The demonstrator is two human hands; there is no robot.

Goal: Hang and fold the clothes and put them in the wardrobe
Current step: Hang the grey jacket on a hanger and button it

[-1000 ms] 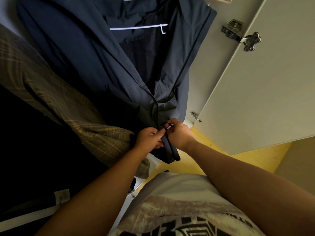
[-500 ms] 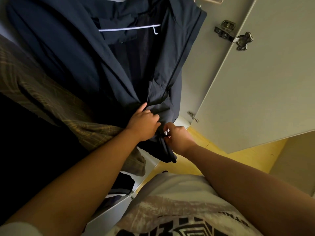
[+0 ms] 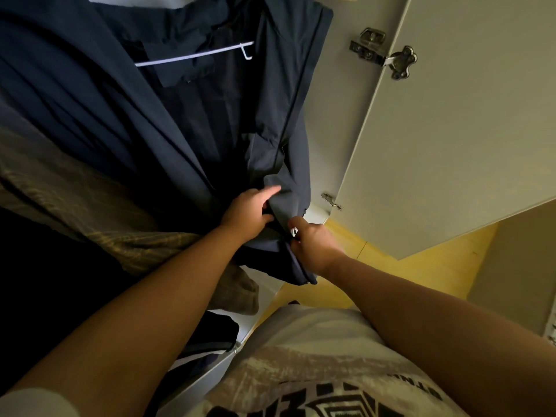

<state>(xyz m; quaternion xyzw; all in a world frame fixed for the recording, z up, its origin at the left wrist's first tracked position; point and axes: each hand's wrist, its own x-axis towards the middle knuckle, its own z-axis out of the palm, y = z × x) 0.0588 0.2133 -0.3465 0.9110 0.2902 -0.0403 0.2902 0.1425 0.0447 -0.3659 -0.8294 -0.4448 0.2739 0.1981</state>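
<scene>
Left hand [image 3: 246, 215] has climbed up the dark navy nylon jacket [image 3: 90, 100], which hangs upper-centre on a thin white hanger [image 3: 192, 55]. It clutches fabric; right hand [image 3: 313, 242] pinches the small zipper pull [image 3: 294, 231]. Hard tugging could snag the zip or unhook the jacket.

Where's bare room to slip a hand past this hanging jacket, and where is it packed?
Free: the strip between the jacket and the wardrobe wall on its right, and the yellow floor beside the open door. Crowded: the left, where a plaid garment lies against the jacket.
</scene>
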